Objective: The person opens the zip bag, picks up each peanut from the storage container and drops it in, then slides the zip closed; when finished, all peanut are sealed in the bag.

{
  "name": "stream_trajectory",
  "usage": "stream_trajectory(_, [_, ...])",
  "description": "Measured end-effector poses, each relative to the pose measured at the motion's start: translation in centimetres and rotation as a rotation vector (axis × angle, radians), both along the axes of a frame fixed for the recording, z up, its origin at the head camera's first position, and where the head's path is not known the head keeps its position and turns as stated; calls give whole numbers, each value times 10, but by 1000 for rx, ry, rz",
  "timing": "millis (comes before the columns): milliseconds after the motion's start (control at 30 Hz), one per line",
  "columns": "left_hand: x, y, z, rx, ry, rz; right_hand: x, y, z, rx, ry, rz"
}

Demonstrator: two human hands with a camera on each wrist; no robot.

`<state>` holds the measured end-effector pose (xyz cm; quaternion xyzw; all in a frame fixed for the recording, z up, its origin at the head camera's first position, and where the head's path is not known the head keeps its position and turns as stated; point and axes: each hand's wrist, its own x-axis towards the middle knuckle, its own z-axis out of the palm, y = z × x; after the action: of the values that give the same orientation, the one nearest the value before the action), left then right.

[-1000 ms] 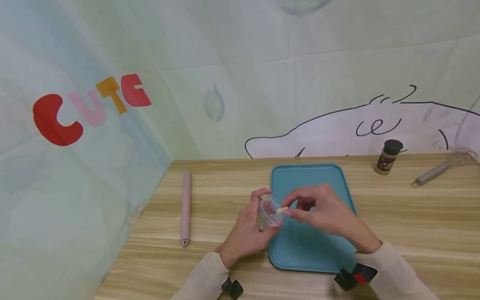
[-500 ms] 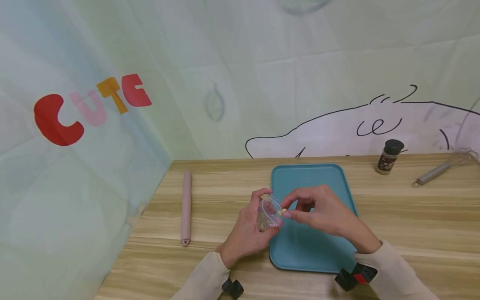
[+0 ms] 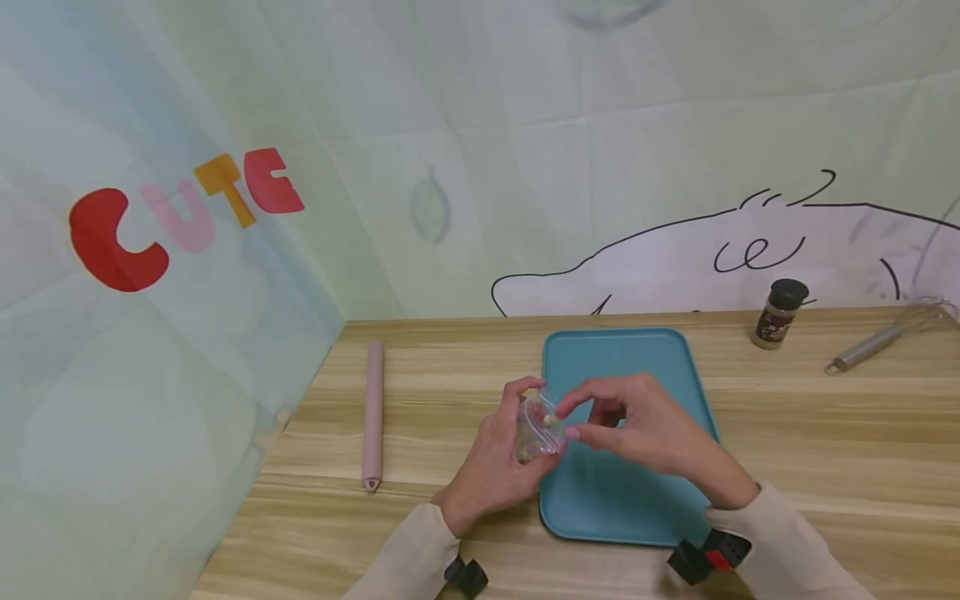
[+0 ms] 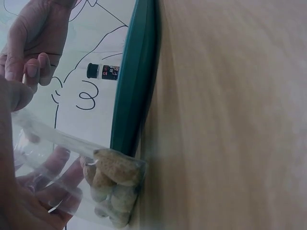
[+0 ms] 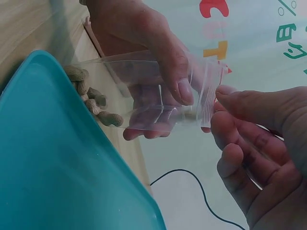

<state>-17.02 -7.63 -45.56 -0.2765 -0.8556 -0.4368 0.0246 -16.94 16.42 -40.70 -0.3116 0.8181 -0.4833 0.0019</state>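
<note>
A clear zip-lock bag (image 3: 534, 435) is gripped by my left hand (image 3: 495, 458), its mouth facing right. In the left wrist view, several unshelled peanuts (image 4: 116, 167) lie at the bag's bottom. One more peanut (image 5: 188, 114) sits inside, just behind the zip strip in the right wrist view. At the mouth is my right hand (image 3: 637, 421), thumb and index finger apart with nothing pinched between them. Its fingertips are close to the bag's lip; whether they touch it I cannot tell. Below both hands lies a blue tray (image 3: 630, 504).
To the left, a pink rod like a rolling pin (image 3: 372, 417) lies on the wooden table (image 3: 442, 367). A black-capped spice jar (image 3: 778, 317) stands at the back right, beside a whisk (image 3: 870, 346). A printed cloth (image 3: 450, 83) hangs behind the table.
A peanut pinched in my right fingers has passed into the bag's mouth and been let go. The right finger and thumb have parted. My left hand and the bag have stayed in place.
</note>
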Motion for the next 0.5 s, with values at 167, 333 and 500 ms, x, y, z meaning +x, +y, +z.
stream_trajectory(167, [0, 1, 0, 0, -1, -3, 1, 3, 1, -29, 3, 0])
stream_trajectory(333, [0, 1, 1, -6, 4, 2, 0, 4, 3, -35, 5, -9])
stream_trajectory(500, [1, 0, 2, -18, 2, 1, 0, 5, 4, -20, 7, -22])
